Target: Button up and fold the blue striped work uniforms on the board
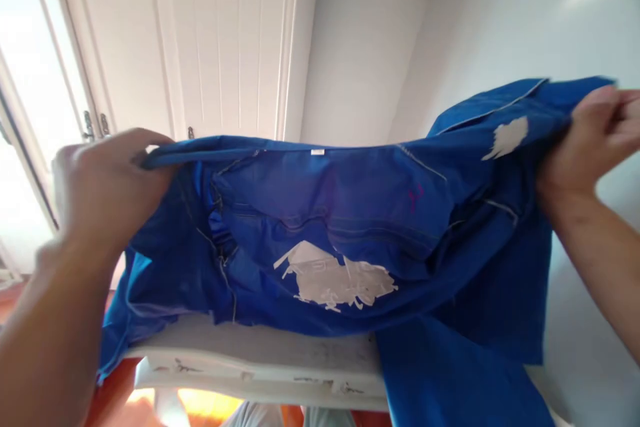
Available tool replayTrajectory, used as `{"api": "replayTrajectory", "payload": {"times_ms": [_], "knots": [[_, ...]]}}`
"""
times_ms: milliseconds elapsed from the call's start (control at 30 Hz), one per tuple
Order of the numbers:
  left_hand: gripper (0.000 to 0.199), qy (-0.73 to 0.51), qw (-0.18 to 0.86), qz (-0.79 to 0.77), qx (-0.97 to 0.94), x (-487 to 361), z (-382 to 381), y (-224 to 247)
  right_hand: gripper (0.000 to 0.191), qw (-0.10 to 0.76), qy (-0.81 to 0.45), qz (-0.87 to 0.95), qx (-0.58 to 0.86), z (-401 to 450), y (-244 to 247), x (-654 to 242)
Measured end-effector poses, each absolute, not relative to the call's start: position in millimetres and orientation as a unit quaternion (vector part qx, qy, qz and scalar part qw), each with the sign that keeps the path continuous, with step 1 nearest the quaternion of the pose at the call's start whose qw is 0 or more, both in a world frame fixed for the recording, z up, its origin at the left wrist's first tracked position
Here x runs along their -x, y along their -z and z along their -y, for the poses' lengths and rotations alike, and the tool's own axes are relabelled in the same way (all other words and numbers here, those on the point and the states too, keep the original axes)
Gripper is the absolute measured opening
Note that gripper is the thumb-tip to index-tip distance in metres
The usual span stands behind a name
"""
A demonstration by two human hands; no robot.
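Blue garment (280,190) w/ illegible white tag (317,152), clenched in grip: L hand (113,180) & R hand (597,130).

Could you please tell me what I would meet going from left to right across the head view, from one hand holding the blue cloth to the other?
Left hand, large pale patch, small reddish mark, smaller pale patch, right hand.

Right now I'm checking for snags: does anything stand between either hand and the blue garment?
Nothing visible does: the left hand and the right hand both grip the blue garment directly.
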State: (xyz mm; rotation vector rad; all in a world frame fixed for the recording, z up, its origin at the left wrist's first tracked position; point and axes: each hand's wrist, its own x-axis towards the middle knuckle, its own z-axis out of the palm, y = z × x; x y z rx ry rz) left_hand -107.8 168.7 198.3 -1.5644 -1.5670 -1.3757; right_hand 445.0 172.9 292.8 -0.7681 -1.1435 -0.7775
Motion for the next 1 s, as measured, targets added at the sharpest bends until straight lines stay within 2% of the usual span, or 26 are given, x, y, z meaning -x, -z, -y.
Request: {"api": "replayTrajectory", "payload": {"times_ms": [67,133,167,267,367,500,600,667,733,800,867,933,1000], "knots": [[0.041,0.458,0.241,0.583,0.627,111,-191,-190,0.031,0.686,0.341,0.500,0.405,-178,-251,-442],[0.036,0.379,0.189,0.588,0.689,112,-222,-169,0.030,0.628,0.263,0.527,0.509,-186,-199,-444],[0.036,0.331,0.145,0.594,0.719,112,-238,-154,0.030,0.592,0.201,0.544,0.559,-189,-173,-448],[0.038,0.102,-0.083,0.527,0.840,106,-281,-108,0.033,0.478,0.018,0.579,0.660,-199,-112,-464],[0.050,-0.020,-0.209,0.462,0.862,98,-303,-84,0.034,0.436,-0.038,0.597,0.673,-207,-94,-474],[0.054,0.044,-0.224,0.485,0.844,90,-300,-101,0.031,0.527,0.059,0.559,0.637,-217,-111,-473],[0.051,0.175,-0.139,0.519,0.825,87,-289,-120,0.032,0.562,0.058,0.532,0.631,-219,-118,-473],[0.045,0.224,-0.020,0.522,0.823,87,-280,-123,0.035,0.468,-0.037,0.585,0.662,-215,-111,-476],[0.038,0.194,0.078,0.515,0.831,90,-273,-115,0.035,0.271,-0.152,0.651,0.693,-206,-98,-480],[0.031,0.116,0.109,0.513,0.843,92,-268,-98,0.032,0.041,-0.222,0.666,0.711,-196,-83,-481],[0.026,0.054,0.098,0.513,0.851,92,-264,-77,0.029,-0.109,-0.205,0.655,0.719,-186,-72,-474],[0.022,-0.020,0.078,0.524,0.848,88,-261,-54,0.024,-0.135,-0.101,0.670,0.723,-178,-68,-458],[0.015,-0.101,0.055,0.532,0.839,80,-257,-33,0.018,-0.099,0.026,0.685,0.721,-173,-70,-435]]}}
